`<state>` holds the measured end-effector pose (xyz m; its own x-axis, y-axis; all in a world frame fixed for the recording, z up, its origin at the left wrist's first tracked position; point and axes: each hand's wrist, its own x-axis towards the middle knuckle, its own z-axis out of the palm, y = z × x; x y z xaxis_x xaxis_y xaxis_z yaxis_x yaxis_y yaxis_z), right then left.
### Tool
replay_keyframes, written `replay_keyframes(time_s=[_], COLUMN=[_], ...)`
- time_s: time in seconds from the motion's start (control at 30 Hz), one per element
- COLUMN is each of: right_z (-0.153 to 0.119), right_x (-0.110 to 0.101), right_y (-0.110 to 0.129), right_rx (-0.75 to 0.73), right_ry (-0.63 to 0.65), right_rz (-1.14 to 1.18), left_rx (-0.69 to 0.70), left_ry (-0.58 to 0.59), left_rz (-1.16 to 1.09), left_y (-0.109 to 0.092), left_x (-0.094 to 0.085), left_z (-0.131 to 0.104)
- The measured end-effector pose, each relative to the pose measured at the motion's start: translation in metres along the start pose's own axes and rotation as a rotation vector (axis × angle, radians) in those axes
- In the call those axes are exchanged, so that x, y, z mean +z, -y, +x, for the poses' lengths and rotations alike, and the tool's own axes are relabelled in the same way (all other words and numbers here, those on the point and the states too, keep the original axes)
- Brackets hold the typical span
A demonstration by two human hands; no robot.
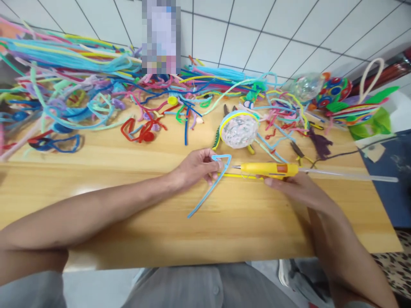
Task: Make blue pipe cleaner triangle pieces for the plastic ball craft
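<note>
Between the thumb and fingers of my left hand [203, 166] is a bent blue pipe cleaner [205, 196], its top folded into a hook and its long end slanting down toward me. My right hand [289, 182] is wrapped round a yellow glue gun [268, 169], whose metal nozzle points left, close to the blue bend. A clear glue stick [349, 175] juts from the gun's rear. Below the nozzle, a yellow pipe cleaner [239, 176] runs from my left fingers toward my right hand.
Beyond my hands a clear ball [239, 130] with blue and yellow bands rests on pliers [216, 140]. Heaps of coloured pipe cleaners [86, 60] line the back of the wooden table [144, 231]. Cutters [297, 149], a dark cable [346, 155] and decorated balls [335, 91] are at the right.
</note>
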<state>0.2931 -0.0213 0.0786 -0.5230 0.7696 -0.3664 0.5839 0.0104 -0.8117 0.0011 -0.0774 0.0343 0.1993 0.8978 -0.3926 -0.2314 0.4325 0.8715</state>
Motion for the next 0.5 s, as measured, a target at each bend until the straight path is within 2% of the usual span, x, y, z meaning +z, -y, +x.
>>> replay_keyframes(time_s=[0.2,0.37,0.5], right_z=[-0.003,-0.004,-0.002], right_x=[0.004,0.005,0.009], right_y=[-0.011,-0.024,-0.025], right_rx=[-0.035,-0.052,-0.066], right_ry=[-0.040,-0.024,-0.021], right_rz=[-0.019,-0.024,-0.004], left_rx=[-0.005,-0.004,-0.014], left_ry=[-0.027,-0.028,-0.015], left_rz=[-0.001,0.004,0.008], left_y=[0.000,-0.001,-0.002], left_x=[0.001,0.003,0.003], left_z=[0.000,-0.001,-0.001])
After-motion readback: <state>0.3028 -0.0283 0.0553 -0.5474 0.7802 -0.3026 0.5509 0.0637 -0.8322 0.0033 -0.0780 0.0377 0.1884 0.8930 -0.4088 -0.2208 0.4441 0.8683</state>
